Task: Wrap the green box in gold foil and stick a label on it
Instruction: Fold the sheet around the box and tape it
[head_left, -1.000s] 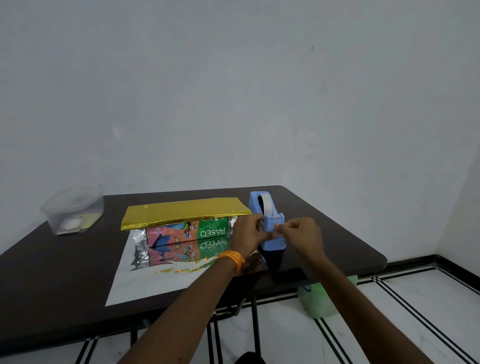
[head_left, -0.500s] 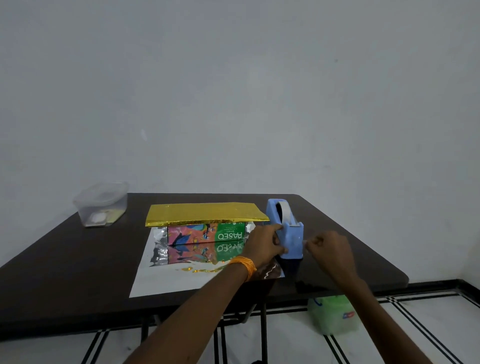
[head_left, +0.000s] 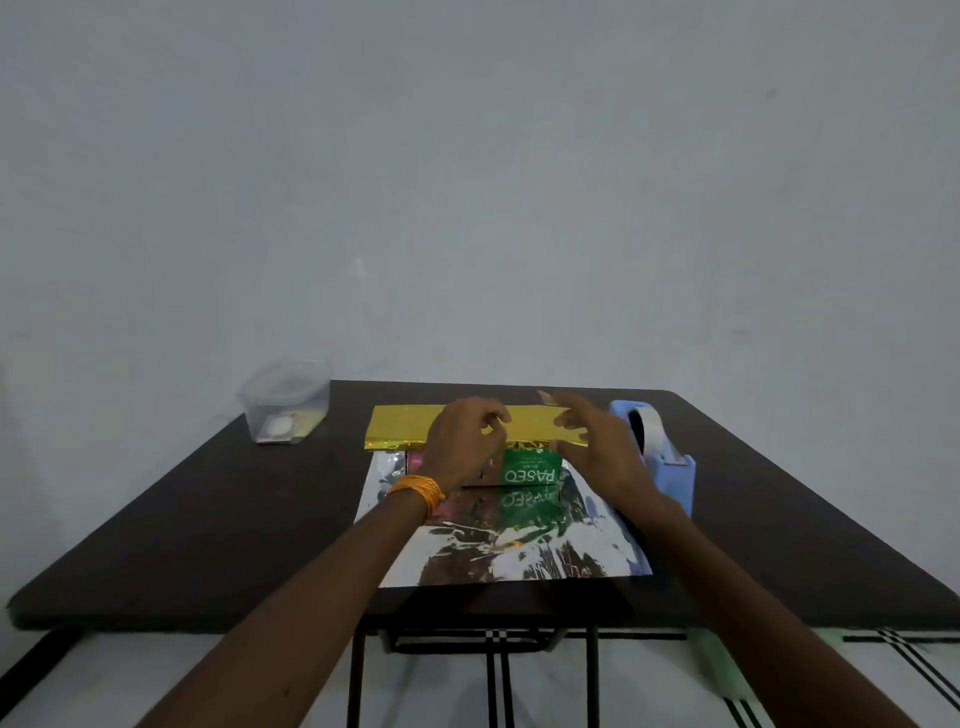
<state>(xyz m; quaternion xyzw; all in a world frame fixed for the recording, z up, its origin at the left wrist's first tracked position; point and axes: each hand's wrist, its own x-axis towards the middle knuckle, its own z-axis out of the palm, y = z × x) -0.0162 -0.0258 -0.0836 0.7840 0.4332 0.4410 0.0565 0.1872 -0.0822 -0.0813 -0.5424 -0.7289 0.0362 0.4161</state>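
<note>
After leaving dispenser (head_left: 672, 470), hands (head_left: 465, 441) (head_left: 597, 452) over gold foil (head_left: 402, 426)

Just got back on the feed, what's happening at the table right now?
The person's left hand and right hand are over the gold foil flap lying on top of the green cardboard box, which sits on the sheet's silver side. A blue tape dispenser stands at its right. Whether they hold tape is unclear.
</note>
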